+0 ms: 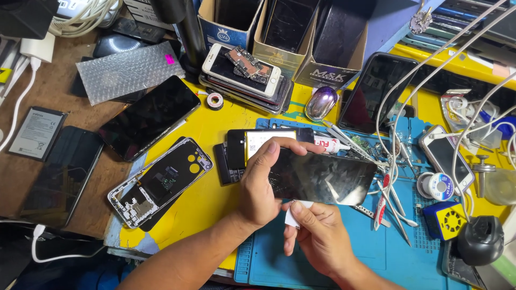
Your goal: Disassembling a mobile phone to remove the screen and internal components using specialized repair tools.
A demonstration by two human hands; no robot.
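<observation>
Left hand [258, 188] clamped on the left end of a black phone screen panel [328, 177], held just above the blue mat [376, 252]. Right hand [317, 236] under the panel, fingers closed on a small white piece [292, 217]. Panel looks thin, stiff, glossy, likely slippery and fragile; best gripped by its edges.

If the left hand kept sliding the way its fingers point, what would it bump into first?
The left hand grips the dark phone screen, fingers pointing up and right. Beyond them, probably the white glue tube, though depth is hard to judge.
</observation>
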